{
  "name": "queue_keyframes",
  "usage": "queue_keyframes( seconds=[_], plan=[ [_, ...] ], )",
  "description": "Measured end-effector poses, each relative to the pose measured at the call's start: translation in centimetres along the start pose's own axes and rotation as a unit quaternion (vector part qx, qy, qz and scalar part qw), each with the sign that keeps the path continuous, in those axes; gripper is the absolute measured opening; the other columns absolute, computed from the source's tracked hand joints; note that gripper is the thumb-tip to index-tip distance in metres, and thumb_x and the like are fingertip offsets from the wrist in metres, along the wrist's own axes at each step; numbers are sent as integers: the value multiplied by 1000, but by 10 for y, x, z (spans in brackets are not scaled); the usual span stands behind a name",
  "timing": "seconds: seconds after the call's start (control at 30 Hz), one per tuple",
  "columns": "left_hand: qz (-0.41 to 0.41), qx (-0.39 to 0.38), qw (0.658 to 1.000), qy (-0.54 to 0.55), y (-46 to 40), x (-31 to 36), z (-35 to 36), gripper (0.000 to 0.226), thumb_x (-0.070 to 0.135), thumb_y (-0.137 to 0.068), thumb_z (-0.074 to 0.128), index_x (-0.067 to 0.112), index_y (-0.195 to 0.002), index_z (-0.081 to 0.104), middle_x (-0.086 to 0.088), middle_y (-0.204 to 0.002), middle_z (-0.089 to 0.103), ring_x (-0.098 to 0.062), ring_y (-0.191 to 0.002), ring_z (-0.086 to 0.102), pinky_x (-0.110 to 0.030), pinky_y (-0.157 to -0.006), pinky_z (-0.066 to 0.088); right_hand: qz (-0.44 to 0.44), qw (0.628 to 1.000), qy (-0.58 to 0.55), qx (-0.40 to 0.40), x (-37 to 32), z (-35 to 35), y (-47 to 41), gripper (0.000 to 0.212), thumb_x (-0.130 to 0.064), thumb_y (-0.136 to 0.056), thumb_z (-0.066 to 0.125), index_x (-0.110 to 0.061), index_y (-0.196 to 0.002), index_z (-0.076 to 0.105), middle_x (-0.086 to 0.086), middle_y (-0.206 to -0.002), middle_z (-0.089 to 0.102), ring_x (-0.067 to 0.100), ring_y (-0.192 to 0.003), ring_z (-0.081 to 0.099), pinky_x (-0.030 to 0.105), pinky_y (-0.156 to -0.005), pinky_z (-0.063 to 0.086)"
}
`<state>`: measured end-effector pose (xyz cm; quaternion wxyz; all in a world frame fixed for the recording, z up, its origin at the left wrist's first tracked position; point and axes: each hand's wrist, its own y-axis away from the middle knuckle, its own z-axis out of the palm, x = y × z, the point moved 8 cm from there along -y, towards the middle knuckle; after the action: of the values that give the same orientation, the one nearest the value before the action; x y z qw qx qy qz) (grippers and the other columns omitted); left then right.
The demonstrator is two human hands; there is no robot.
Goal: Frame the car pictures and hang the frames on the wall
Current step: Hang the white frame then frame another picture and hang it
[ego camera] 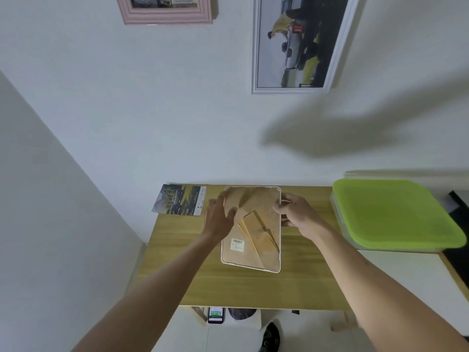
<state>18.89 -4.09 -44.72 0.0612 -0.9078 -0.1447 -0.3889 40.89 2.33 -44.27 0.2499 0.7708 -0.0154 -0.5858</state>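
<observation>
Both hands work over a white-edged frame (251, 250) lying face down on the wooden table (228, 283). The left hand (218, 219) has its fingers fairly straight, and they seem to pinch the near edge of a brown backing board (253, 201) that is tilted up off the far end of the frame. The right hand (298, 212) curls its fingers around the frame's right rim, by the board's other edge; motion blur hides the exact fingertip contact.

Below the hands, on the frame's back, sits a brown fold-out stand and a small white barcode sticker (237, 244), its print too small to read.

Just left of the left hand, at the table's far corner, lies a car picture (180, 199), a printed sheet with dark cars and a white strip of tiny logos I cannot read.

Well right of the right hand stands a clear storage box with a lime green lid (390, 214).

Above the hands, on the wall, hang a white frame (340, 39) holding a car photo and, further left, a pink frame (167, 15) cut off by the view.

Under the table's near edge, between the forearms, a phone (216, 315) shows a lit screen, and a dark shoe (271, 336) is beside it.
</observation>
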Motion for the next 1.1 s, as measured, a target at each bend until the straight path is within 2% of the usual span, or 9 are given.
queue_keyframes(
  seconds=[0.1, 0.23, 0.33, 0.43, 0.53, 0.77, 0.87, 0.97, 1.1],
  plan=[
    [-42, -11, 999, 21, -8, -10, 8, 57, 27, -97, 57, 21, -149, 34, -16, -127, 57, -29, -116, 54, -33, -92, 41, 18, 1000, 0, -12, 19, -5, -16, 13, -9, -90, 64, -19, -92, 71, 2, -88, 69, 24, -88, 66, 48, -90, 54],
    [-71, -7, 995, 65, -12, -17, 25, 57, 17, -96, 56, 24, -148, 37, -4, -103, 62, -20, -89, 59, -26, -72, 42, 44, 999, -6, -31, 43, -6, -44, 17, -11, -89, 65, -25, -92, 73, -4, -83, 71, 24, -86, 64, 41, -81, 49],
    [-70, -6, 997, 37, -22, -26, 38, 59, 15, -94, 57, 27, -148, 37, -11, -96, 63, -27, -87, 60, -30, -72, 45, 51, 998, 2, -31, 56, -5, -63, 18, -13, -91, 66, -27, -100, 73, 1, -93, 74, 26, -90, 68, 49, -95, 54],
    [-106, -18, 994, 17, -31, -42, 51, 59, 17, -93, 57, 28, -147, 37, -15, -100, 62, -31, -90, 59, -31, -75, 45, 24, 999, 45, -5, 59, -3, -73, 30, -17, -93, 67, -28, -121, 67, 1, -95, 73, 20, -89, 71, 38, -82, 58],
    [-160, -22, 987, 17, -35, -57, 64, 58, 20, -90, 59, 31, -143, 40, -14, -101, 63, -31, -93, 62, -35, -76, 51, -28, 991, 122, 47, 60, -2, -80, 51, -21, -92, 69, -28, -139, 52, -1, -92, 69, 14, -83, 68, 25, -72, 52],
    [-232, -47, 971, -32, -39, -77, 83, 59, 29, -80, 66, 36, -133, 43, -6, -95, 64, -25, -86, 64, -37, -71, 54, -68, 969, 223, 77, 84, 8, -102, 42, -14, -92, 67, -28, -130, 55, -9, -73, 64, 19, -70, 64, 37, -70, 55],
    [-251, -79, 964, -46, -44, -81, 89, 69, 23, -72, 69, 33, -135, 43, -5, -99, 66, -25, -85, 66, -35, -69, 55, -66, 952, 292, 65, 93, 10, -111, 40, -23, -95, 64, -31, -132, 55, -3, -91, 71, 24, -87, 67, 36, -72, 53],
    [-269, -107, 956, -53, -49, -89, 96, 75, 22, -69, 74, 29, -137, 42, -7, -110, 67, -27, -94, 67, -39, -79, 57, -55, 936, 345, 36, 99, 15, -120, 41, -24, -98, 57, -27, -138, 52, 2, -108, 68, 27, -103, 63, 35, -74, 47],
    [-270, -136, 949, -91, -58, -95, 102, 80, 23, -66, 78, 29, -137, 42, -7, -111, 66, -30, -102, 64, -42, -85, 55, -22, 925, 380, 2, 111, 21, -132, 47, -24, -100, 53, -28, -146, 44, 2, -107, 62, 25, -104, 60, 34, -74, 46]
  ],
)
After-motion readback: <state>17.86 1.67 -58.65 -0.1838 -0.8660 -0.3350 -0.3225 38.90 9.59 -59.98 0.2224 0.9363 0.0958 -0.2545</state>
